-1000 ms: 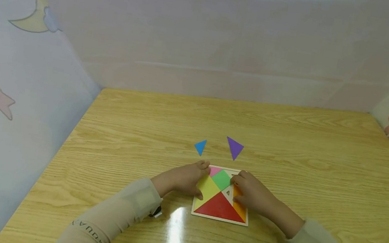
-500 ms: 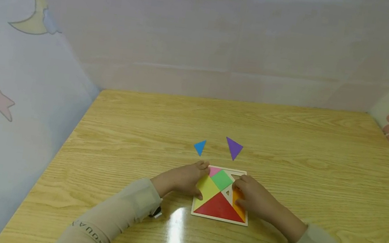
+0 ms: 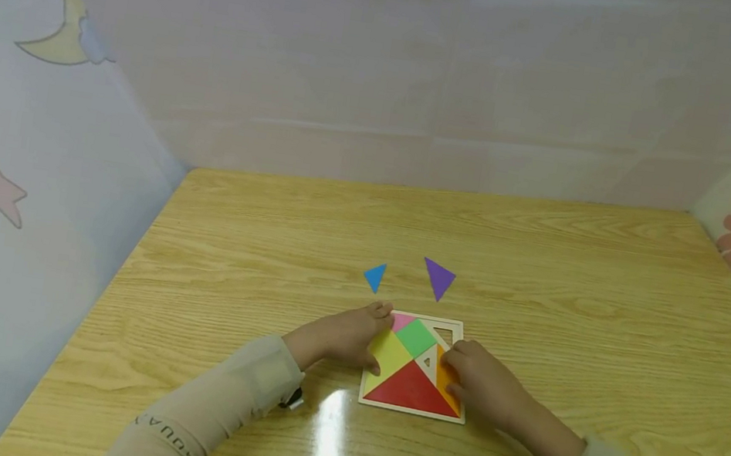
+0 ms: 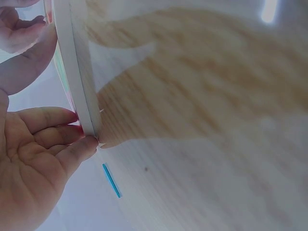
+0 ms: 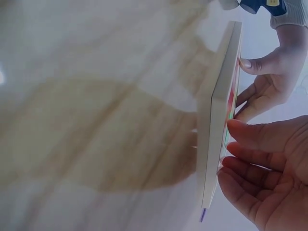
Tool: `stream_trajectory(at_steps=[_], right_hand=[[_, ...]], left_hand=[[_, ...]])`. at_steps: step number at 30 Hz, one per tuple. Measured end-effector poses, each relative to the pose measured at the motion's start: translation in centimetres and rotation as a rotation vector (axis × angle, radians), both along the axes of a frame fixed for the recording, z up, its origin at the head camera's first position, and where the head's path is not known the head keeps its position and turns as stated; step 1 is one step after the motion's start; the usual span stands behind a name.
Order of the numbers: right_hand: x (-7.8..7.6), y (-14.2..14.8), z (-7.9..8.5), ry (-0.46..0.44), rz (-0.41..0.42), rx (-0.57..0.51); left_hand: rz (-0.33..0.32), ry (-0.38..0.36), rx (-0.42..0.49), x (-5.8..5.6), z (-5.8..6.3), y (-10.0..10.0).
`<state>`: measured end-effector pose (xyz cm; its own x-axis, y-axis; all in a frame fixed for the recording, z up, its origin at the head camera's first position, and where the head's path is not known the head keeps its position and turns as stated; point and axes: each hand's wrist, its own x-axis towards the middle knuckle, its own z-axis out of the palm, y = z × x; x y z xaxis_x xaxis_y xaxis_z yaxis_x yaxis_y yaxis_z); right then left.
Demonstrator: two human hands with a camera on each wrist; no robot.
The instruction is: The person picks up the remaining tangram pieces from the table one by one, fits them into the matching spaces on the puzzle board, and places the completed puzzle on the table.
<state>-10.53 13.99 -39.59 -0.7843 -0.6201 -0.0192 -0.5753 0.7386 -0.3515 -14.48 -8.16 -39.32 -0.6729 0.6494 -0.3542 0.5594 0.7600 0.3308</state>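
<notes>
A square tangram tray (image 3: 411, 412) lies on the table before me, holding pink (image 3: 401, 322), green (image 3: 416, 337), yellow (image 3: 387, 356), red (image 3: 414, 389) and orange (image 3: 441, 375) pieces. Bare recesses show at its upper right and near the middle. My left hand (image 3: 350, 335) rests along the tray's left side, thumb on the yellow piece and fingers by the far corner. With its fingertips, my right hand (image 3: 484, 381) touches the orange piece at the right side, partly hiding it. Beyond the tray lie a blue triangle (image 3: 374, 277) and a larger purple triangle (image 3: 439, 278), both untouched.
The wooden table (image 3: 265, 245) extends around the tray on all sides. Printed cloth walls stand behind it and at left and right. Light glares off the tabletop (image 3: 328, 441) in front of the tray.
My right hand has slid down and to the right along the tray, uncovering the upper-right recess and more of the orange piece. The left hand stays in place.
</notes>
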Motion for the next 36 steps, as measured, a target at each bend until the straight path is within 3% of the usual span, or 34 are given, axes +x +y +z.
stream_trajectory(at_steps=[11,18,36], right_hand=[[1.5,0.2,0.1,0.118,0.056,0.011],[2.2,0.1,-0.2,0.125,0.057,0.061],[3.7,0.3,-0.2,0.260,0.136,0.092]], left_hand=[[-0.008,0.014,0.003,0.0,-0.1,0.0],[-0.009,0.013,0.007,-0.1,-0.2,-0.1],[-0.011,0.015,0.003,0.1,-0.2,-0.1]])
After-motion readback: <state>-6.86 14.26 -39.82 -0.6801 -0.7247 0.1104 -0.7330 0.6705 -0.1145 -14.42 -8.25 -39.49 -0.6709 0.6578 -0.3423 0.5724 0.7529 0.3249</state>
